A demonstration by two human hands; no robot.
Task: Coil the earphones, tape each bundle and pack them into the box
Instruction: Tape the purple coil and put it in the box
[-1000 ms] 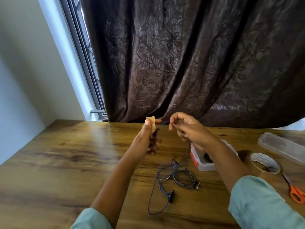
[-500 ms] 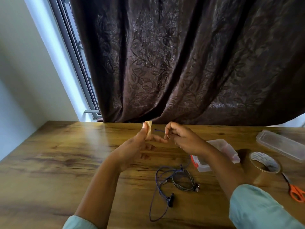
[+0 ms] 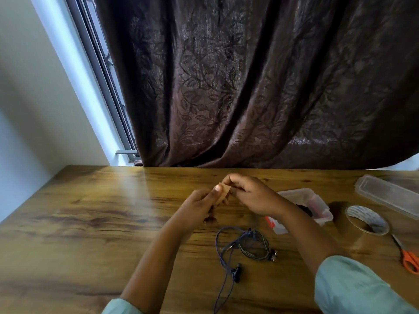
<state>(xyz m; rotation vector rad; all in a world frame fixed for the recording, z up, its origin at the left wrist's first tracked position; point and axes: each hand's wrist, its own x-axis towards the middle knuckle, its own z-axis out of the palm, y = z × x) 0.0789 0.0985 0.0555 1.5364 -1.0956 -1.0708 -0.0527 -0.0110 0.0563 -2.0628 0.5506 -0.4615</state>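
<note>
My left hand (image 3: 199, 205) and my right hand (image 3: 251, 196) meet above the middle of the wooden table (image 3: 90, 223). Between their fingertips is a small piece of brown tape (image 3: 223, 192); any earphone bundle under it is hidden by my fingers. Loose purple and grey earphones (image 3: 244, 245) lie tangled on the table below my hands, apart from them. The small clear plastic box (image 3: 315, 202) stands open behind my right wrist with something dark inside.
A brown tape roll (image 3: 367, 220) sits right of the box. Orange-handled scissors (image 3: 408, 259) lie at the right edge. The box's clear lid (image 3: 390, 196) rests at the far right. A dark curtain (image 3: 249, 87) hangs behind the table.
My hands have dropped lower and come together. The tape piece that stood on my left thumb is now pinched between both hands. The purple cable no longer hangs from my right hand.
</note>
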